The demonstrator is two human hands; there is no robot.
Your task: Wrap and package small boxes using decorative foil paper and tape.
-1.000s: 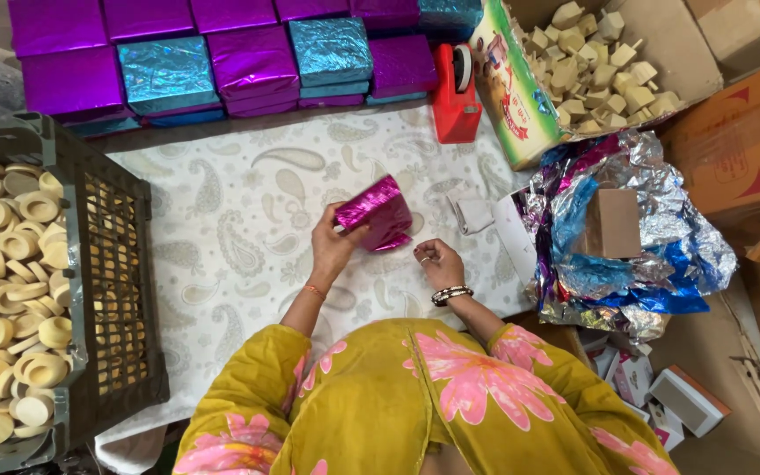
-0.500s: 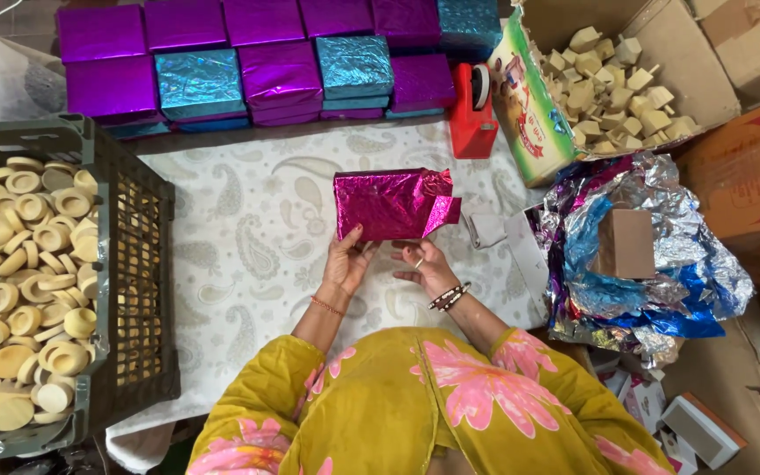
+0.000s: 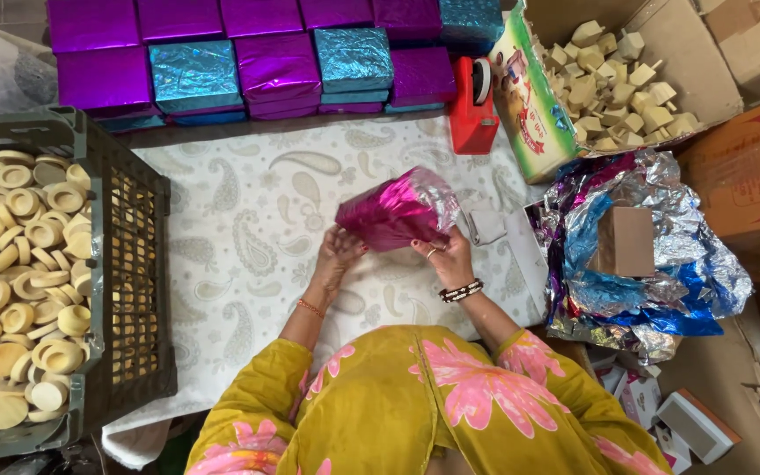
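A box wrapped in shiny magenta foil (image 3: 395,214) is held just above a white paisley cloth (image 3: 239,229). My left hand (image 3: 338,253) grips its lower left corner. My right hand (image 3: 447,256), with bangles on the wrist, holds its lower right edge, where the loose foil end sticks out crumpled. The box is tilted, with its right end higher.
Wrapped purple and blue boxes (image 3: 266,62) are stacked at the back. A red tape dispenser (image 3: 472,110) stands beside them. A dark crate (image 3: 129,264) of round wooden pieces is on the left. A carton of wooden blocks (image 3: 617,79) and a foil heap (image 3: 653,264) lie on the right.
The magenta box has turned over the last second: it was small and on end, then lay flat and wide, and is now tilted. Both hands shifted to its lower edge.
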